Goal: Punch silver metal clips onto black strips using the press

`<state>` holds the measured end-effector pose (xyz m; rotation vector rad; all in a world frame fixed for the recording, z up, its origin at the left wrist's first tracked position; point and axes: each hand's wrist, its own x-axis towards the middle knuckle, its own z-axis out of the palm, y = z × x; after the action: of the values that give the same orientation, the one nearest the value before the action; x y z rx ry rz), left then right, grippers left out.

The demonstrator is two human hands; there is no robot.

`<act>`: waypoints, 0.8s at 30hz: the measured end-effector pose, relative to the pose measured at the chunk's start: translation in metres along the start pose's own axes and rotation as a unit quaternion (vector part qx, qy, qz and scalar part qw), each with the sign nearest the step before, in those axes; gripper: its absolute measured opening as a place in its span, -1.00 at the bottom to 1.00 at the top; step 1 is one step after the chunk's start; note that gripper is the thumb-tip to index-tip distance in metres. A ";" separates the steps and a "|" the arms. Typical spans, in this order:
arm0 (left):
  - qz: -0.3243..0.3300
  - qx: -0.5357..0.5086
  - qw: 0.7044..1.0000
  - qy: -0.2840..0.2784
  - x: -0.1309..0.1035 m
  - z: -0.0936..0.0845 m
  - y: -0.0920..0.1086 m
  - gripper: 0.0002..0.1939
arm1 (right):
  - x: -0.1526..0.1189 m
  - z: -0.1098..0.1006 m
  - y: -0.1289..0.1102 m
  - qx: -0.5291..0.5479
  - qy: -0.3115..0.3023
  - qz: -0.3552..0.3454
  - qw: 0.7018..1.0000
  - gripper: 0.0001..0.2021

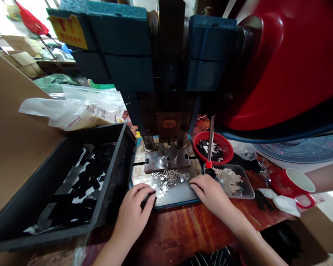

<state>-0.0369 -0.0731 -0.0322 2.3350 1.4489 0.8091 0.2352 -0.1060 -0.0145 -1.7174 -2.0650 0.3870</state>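
My left hand [135, 207] rests at the left front of the press's metal plate [173, 194], thumb and fingers apart. A small flat metal piece [154, 186] lies by its index fingertip; I cannot tell whether they touch. On the plate's right side is my right hand [212, 192], fingers loosely bent and slightly apart, with nothing visible in them. Between both hands spreads a pile of small shiny metal pieces [168, 180]. Behind the pile stands a steel die block [167, 159], under the ram of a blue press [124, 55].
To the left is a black bin [111, 184] of dark and silvery pieces. At right stand a red basket [228, 157], a clear tray [251, 194] of flat metal parts, a screwdriver-like rod [211, 144], and a red mug [283, 183]. A large red wheel [288, 66] overhangs them.
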 end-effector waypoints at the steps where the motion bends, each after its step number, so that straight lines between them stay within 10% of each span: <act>1: 0.011 0.001 1.000 -0.001 -0.001 0.000 0.001 -0.81 | -0.001 0.004 -0.001 -0.018 0.005 -0.003 1.000 -0.79; 24: 0.019 -0.057 0.996 0.063 0.019 0.015 0.008 -0.80 | -0.014 0.026 -0.013 -0.064 0.102 -0.059 0.991 -0.69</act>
<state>-0.0157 -0.0587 -0.0343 2.2692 1.3703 1.0398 0.2134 -0.1204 -0.0327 -1.6201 -2.0661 0.0389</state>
